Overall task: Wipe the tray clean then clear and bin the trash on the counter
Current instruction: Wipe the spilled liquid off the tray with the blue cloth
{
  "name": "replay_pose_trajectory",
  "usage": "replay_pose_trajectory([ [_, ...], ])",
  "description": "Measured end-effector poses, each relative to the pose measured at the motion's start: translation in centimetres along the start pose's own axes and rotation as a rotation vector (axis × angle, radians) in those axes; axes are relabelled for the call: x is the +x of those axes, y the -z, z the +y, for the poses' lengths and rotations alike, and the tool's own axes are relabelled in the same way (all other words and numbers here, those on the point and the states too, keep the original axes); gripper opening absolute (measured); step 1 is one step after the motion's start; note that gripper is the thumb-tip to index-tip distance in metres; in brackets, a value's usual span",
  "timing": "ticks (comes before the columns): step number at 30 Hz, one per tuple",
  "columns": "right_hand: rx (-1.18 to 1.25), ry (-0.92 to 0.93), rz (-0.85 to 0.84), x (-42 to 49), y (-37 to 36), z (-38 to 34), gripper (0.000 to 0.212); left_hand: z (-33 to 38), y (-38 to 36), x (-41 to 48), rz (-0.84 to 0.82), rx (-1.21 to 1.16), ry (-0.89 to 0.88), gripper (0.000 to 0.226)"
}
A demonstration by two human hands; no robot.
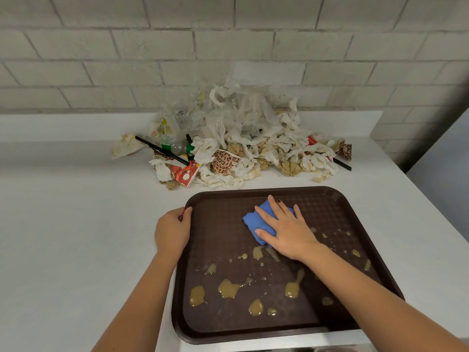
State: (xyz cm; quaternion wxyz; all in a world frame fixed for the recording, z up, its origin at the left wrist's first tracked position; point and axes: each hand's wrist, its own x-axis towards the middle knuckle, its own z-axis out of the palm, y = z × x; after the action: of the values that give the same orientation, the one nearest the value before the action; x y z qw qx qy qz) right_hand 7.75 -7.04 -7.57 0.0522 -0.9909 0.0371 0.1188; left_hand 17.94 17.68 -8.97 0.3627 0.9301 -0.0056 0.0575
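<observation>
A dark brown tray (220, 224) lies on the white counter (76, 224) in front of me. Several yellowish sauce blotches (228, 288) dot its near half and right side. My right hand (286, 229) presses flat on a folded blue cloth (256, 222) in the tray's far middle, fingers spread over it. My left hand (172, 229) grips the tray's left rim near the far corner. Behind the tray sits a pile of trash (233, 138): crumpled napkins, clear plastic bags, a leopard-print paper cup (224, 162), a red carton (185, 174) and black straws (160, 149).
A grey brick wall (228, 47) rises behind the counter. The counter ends at its right edge (406, 179), with darker floor beyond. One stained wrapper (125, 146) lies apart at the pile's left. The tray's near edge overhangs the counter front.
</observation>
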Motion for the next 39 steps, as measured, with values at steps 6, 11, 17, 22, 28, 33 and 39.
replay_pose_trajectory([
  [6, 0.007, -0.104, 0.026, -1.7, 0.3, 3.9, 0.088, 0.5, 0.4, -0.1, -0.02, 0.051, 0.038, 0.039],
  [11, 0.034, -0.191, 0.034, -3.4, -0.1, 6.8, 0.068, 0.5, 0.1, -0.2, -0.012, 0.047, 0.06, 0.041],
  [17, 0.039, -0.284, 0.053, -5.2, -0.3, 8.7, 0.065, 0.5, -0.2, -0.1, 0.009, 0.034, 0.104, 0.041],
  [22, 0.013, -0.371, 0.052, -6.2, -0.6, 8.5, 0.066, 0.7, -0.2, -0.2, 0.015, 0.047, 0.113, 0.041],
  [28, 0.023, -0.414, 0.09, -7.9, -1.4, 7.7, 0.065, 0.9, -0.1, -0.2, 0.014, 0.054, 0.125, 0.041],
  [33, 0.032, -0.441, 0.1, -8.9, -1.9, 6.9, 0.066, 1.1, 0.0, -0.4, 0.02, 0.061, 0.121, 0.041],
  [39, 0.033, -0.497, 0.064, -10.0, -1.8, 6.1, 0.063, 1.2, 0.1, -0.4, 0.015, 0.074, 0.11, 0.041],
])
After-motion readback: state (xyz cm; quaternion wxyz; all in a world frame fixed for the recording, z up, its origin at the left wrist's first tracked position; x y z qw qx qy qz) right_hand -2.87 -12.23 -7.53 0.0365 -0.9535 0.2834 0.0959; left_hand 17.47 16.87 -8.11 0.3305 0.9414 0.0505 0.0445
